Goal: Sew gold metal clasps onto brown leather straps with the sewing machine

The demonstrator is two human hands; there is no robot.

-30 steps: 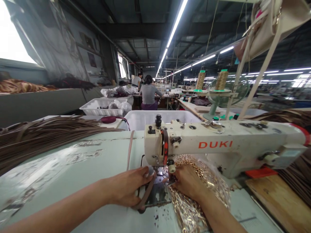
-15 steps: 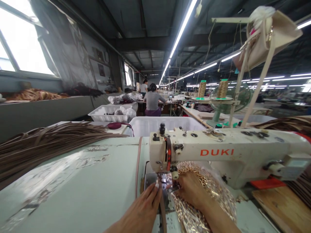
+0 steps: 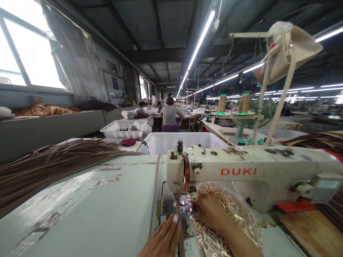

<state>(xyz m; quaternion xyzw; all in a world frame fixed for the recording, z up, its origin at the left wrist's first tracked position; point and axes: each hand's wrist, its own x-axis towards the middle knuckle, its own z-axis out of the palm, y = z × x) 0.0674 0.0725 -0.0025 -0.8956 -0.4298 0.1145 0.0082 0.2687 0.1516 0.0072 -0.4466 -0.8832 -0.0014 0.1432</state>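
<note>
A cream DUKI sewing machine (image 3: pixel 241 173) stands on the pale green table (image 3: pixel 107 203). A thin brown strap (image 3: pixel 154 194) runs across the table and under the needle. My left hand (image 3: pixel 163 240) lies flat at the bottom edge, fingers stretched along the strap just before the presser foot. My right hand (image 3: pixel 211 212) sits under the machine head, fingers curled and pinched at the strap by the needle, resting on a clear bag of gold metal rings (image 3: pixel 230 221).
A thick bundle of brown straps (image 3: pixel 53 162) covers the table's left side. White plastic bins (image 3: pixel 184 141) stand behind the machine. Thread cones (image 3: pixel 243 103) and a fan sit at the right. A wooden board (image 3: pixel 316 232) lies at the lower right. Another person (image 3: pixel 169 114) sits far ahead.
The view has tilted upward, so both hands sit lower in the picture. My left hand has shifted from across the strap to lie straight along it, and the strap has fed farther back.
</note>
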